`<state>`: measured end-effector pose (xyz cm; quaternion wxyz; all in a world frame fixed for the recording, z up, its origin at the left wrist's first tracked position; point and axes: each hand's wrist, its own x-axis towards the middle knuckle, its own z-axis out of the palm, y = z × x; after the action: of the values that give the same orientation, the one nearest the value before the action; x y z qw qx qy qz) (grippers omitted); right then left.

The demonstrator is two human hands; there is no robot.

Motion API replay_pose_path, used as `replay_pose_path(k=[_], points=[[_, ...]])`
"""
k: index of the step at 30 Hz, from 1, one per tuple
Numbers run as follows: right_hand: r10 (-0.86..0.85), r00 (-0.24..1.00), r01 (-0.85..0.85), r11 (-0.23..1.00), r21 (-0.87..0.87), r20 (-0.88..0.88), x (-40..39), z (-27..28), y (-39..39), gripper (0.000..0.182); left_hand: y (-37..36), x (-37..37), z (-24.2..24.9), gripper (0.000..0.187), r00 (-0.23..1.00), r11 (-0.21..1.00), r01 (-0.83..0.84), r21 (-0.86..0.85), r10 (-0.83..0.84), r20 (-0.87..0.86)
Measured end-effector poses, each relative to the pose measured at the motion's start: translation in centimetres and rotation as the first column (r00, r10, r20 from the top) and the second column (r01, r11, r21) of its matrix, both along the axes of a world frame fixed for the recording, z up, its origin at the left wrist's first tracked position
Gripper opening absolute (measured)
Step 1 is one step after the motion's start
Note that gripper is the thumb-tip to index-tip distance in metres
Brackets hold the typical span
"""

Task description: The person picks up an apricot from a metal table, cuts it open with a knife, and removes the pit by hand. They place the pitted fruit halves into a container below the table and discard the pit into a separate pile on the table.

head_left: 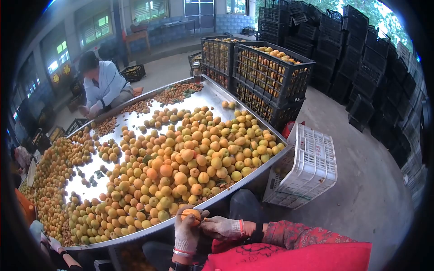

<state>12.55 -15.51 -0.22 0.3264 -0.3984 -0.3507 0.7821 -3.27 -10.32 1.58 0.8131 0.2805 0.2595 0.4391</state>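
Just over the near edge of the metal table, my left hand (185,235) in a whitish work glove is closed around an orange apricot (191,217). My right hand (222,227), gloved too, meets the fruit from the right with its fingers pressed together. A thin dark line crosses the apricot near those fingers; what the right hand grips is too small to make out. Beyond both hands, a big heap of apricots (199,153) in orange and yellow-green spreads over the metal table (257,174).
Black crates (271,77) of apricots stand stacked past the table's far right side. A white plastic crate (314,162) is tilted at right. A co-worker (101,83) sits at the left edge; another person's gloved hand (54,244) shows lower left. Empty black crates (352,49) are piled behind.
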Motion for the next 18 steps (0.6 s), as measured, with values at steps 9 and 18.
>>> replay_pose_path(k=[9, 18], points=[[-0.560, 0.643, -0.155, 0.573, 0.805, 0.522, -1.2, -1.0, 0.0, 0.039, 0.2, -1.5, -0.6, 0.050, 1.000, 0.998, 0.013, 0.058, -0.012, -0.013], [-0.457, 0.625, -0.167, 0.714, 0.680, 0.633, -1.5, -0.2, 0.5, 0.061, 0.1, -2.8, -4.5, 0.041, 0.932, 0.973, 0.119, 0.195, -0.042, -0.361]])
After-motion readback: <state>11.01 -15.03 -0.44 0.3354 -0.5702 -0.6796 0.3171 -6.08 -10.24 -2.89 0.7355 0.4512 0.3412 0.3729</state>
